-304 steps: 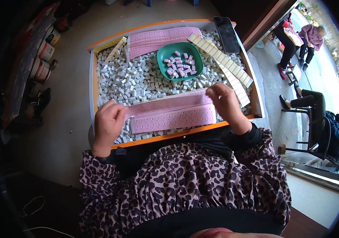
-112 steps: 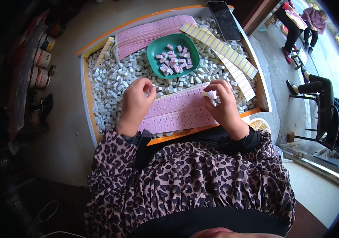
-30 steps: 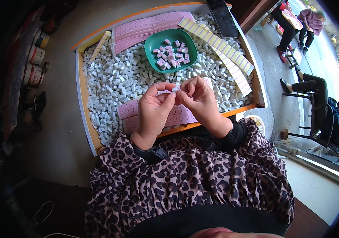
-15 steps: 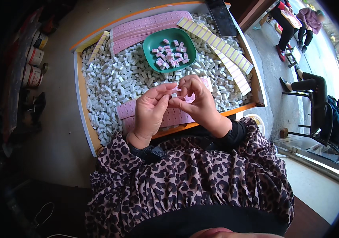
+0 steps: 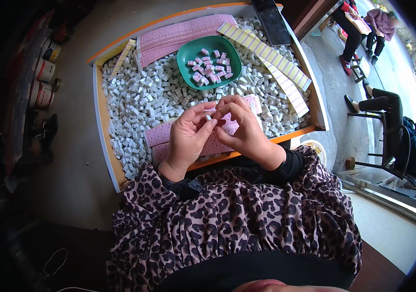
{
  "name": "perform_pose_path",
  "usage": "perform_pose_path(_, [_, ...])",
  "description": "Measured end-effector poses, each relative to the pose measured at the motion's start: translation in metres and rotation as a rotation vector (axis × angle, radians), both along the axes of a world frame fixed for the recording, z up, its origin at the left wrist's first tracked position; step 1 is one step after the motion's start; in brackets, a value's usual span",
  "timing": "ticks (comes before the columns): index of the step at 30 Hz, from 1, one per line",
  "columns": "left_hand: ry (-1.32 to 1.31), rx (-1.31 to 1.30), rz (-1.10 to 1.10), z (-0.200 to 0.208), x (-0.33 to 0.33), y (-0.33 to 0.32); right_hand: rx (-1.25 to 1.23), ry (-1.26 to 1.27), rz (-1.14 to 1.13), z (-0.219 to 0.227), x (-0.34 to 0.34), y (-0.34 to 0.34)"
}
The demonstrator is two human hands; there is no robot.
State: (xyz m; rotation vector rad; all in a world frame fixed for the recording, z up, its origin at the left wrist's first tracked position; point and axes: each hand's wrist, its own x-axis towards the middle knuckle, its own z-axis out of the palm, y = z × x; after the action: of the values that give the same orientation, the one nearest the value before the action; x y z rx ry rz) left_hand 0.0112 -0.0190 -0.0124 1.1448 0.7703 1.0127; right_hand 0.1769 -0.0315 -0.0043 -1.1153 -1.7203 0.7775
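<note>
Above the near edge of the tray, my left hand (image 5: 186, 138) pinches a small white block (image 5: 208, 118) between thumb and fingertips. Close beside it, my right hand (image 5: 249, 131) has its fingers curled, with the fingertips next to the block; whatever they may hold is too small to make out. Under both hands lie pink printed sheets (image 5: 158, 135), partly covered by them. Just beyond, a green bowl (image 5: 182, 73) contains several small blocks with pink faces (image 5: 209, 69). Loose white blocks (image 5: 139, 107) are heaped all around the bowl.
The shallow tray (image 5: 101, 121) has raised orange-edged walls. At its far side lie a stack of pink sheets (image 5: 178, 36), yellow striped strips (image 5: 266, 51) and a black phone (image 5: 271, 22). Cans (image 5: 45, 70) stand at left. Seated people (image 5: 380, 24) and a chair (image 5: 388, 141) are at right.
The white block has shifted slightly left and tilted, staying in my left fingertips. My right hand's fingers have curled and drawn a little off the block.
</note>
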Motion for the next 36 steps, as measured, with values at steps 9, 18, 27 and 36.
perform_pose_path(9, [0.079,0.186,0.014,0.01,0.01,0.067,-0.018,0.022,-0.11,-0.009,0.023,-0.002])
perform_pose_path(18, [1.021,0.903,0.157,0.009,0.018,0.121,-0.097,0.07,-0.142,-0.016,0.04,-0.008])
perform_pose_path(27, [1.107,0.935,0.067,0.0,0.019,0.14,-0.083,0.059,-0.144,-0.023,0.044,-0.008])
perform_pose_path(36, [0.85,0.623,0.053,0.001,0.01,0.143,-0.081,0.068,-0.155,-0.024,0.047,-0.01])
